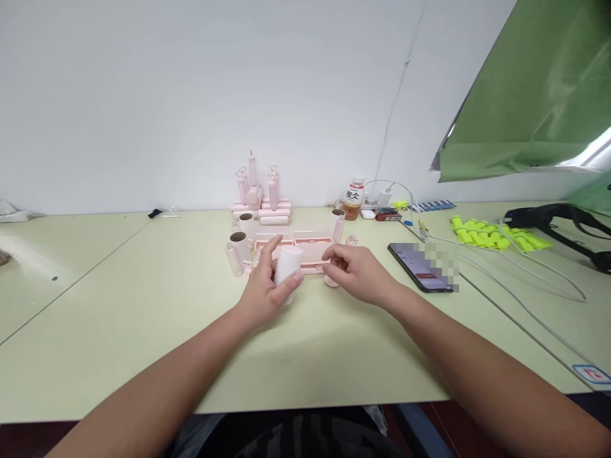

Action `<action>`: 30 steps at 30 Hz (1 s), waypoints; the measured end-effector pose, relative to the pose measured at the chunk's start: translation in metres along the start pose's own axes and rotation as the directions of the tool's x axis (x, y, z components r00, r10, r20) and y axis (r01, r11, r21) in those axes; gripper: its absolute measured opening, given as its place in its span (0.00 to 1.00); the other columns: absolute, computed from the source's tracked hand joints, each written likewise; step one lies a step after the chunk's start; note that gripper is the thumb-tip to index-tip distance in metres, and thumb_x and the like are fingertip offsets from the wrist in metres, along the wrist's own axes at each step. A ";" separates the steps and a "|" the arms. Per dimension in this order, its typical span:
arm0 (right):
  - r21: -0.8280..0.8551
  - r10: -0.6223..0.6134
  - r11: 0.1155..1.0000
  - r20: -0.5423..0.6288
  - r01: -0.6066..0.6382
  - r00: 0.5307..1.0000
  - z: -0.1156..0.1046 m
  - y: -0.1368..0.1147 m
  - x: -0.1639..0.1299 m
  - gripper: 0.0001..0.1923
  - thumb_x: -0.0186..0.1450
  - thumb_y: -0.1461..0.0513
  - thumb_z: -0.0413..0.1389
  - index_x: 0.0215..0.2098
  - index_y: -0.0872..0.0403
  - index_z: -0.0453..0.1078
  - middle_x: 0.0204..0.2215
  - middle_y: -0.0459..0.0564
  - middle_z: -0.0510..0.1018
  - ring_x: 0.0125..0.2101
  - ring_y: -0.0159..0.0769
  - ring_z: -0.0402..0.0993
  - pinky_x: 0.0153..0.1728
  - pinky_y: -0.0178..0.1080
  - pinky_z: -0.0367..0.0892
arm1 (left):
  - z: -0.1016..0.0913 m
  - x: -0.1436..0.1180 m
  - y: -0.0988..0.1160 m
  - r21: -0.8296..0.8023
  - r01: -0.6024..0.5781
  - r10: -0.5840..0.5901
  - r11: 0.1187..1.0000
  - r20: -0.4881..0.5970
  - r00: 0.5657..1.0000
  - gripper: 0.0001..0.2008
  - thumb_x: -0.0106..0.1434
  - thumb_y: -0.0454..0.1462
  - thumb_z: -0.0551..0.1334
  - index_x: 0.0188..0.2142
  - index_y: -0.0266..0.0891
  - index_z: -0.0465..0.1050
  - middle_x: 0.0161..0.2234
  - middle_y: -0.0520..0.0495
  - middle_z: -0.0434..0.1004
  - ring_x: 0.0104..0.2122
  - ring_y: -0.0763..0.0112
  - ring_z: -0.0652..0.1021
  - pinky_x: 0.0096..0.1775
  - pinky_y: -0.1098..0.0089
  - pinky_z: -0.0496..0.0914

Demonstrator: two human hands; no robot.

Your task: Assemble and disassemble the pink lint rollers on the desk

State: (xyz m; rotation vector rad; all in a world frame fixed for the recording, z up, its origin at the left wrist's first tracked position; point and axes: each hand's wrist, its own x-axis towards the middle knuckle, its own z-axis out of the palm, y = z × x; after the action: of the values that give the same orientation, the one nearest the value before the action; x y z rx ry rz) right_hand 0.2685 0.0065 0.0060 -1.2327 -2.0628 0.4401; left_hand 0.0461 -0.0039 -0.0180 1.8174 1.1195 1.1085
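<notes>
Your left forearm point(176, 369) and right forearm point(458, 350) come nearest the head camera, reaching in over the bench point(124, 318) from seven and five o'clock, which probably lets both hands meet at the middle. Your left hand point(265, 286) grasps the white roll point(289, 259), thumb across its near side and fingers behind, presumably so it cannot tip or turn; its top leans slightly away from you. Your right hand point(351, 270) has thumb and fingers drawn together above a round pink piece point(331, 282); you hide the contact, so I cannot tell whether it is gripped.

Taking the white roll as the clock's centre, the pink tray point(315, 270) lies at one o'clock, open side up, likely for easy access. Two open-topped rolls point(237, 249) stand on end at ten o'clock, perhaps to stop them rolling. At eleven to twelve, further off, the pink stack point(274, 213) sits near the wall, seemingly leaving you working room. Your phone point(422, 267) lies flat at three o'clock, well beyond your right hand.
</notes>
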 end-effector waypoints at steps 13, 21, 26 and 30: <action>-0.522 0.380 0.836 0.323 -0.171 0.867 0.006 0.008 0.004 0.05 0.57 0.60 0.55 0.30 0.53 0.70 0.31 0.50 0.78 0.28 0.36 0.70 0.24 0.35 0.52 | -0.003 0.003 0.004 -0.298 0.014 -0.054 0.954 -0.127 0.990 0.17 0.57 0.45 0.64 0.31 0.42 0.56 0.22 0.57 0.64 0.21 0.73 0.70 0.23 0.73 0.64; -0.587 0.377 0.796 0.286 -0.150 0.881 0.011 0.009 0.004 0.04 0.58 0.62 0.55 0.29 0.54 0.70 0.33 0.53 0.77 0.29 0.37 0.70 0.25 0.36 0.52 | -0.008 0.010 0.007 -0.399 0.141 -0.218 0.906 -0.153 0.964 0.21 0.56 0.46 0.61 0.17 0.39 0.55 0.14 0.56 0.54 0.15 0.78 0.61 0.17 0.75 0.55; -0.570 0.344 0.813 0.304 -0.120 0.888 0.015 0.012 0.003 0.03 0.58 0.64 0.54 0.28 0.53 0.68 0.31 0.52 0.77 0.29 0.38 0.69 0.24 0.36 0.51 | -0.009 0.016 0.006 -0.572 0.180 -0.313 0.800 -0.142 0.939 0.19 0.55 0.45 0.63 0.18 0.39 0.57 0.14 0.57 0.55 0.13 0.78 0.61 0.16 0.75 0.53; -0.557 0.321 0.824 0.303 -0.107 0.897 0.016 0.012 0.002 0.02 0.58 0.64 0.54 0.28 0.53 0.67 0.30 0.50 0.77 0.27 0.36 0.68 0.23 0.36 0.51 | -0.010 0.018 0.006 -0.627 0.175 -0.323 0.759 -0.130 0.937 0.17 0.56 0.45 0.62 0.20 0.40 0.59 0.12 0.56 0.57 0.12 0.77 0.61 0.15 0.75 0.53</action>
State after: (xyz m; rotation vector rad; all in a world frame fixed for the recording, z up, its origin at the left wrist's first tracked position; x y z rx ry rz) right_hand 0.2643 0.0145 -0.0117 -1.8498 -2.4908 0.2275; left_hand 0.0434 0.0118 -0.0037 1.0173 0.9459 1.3449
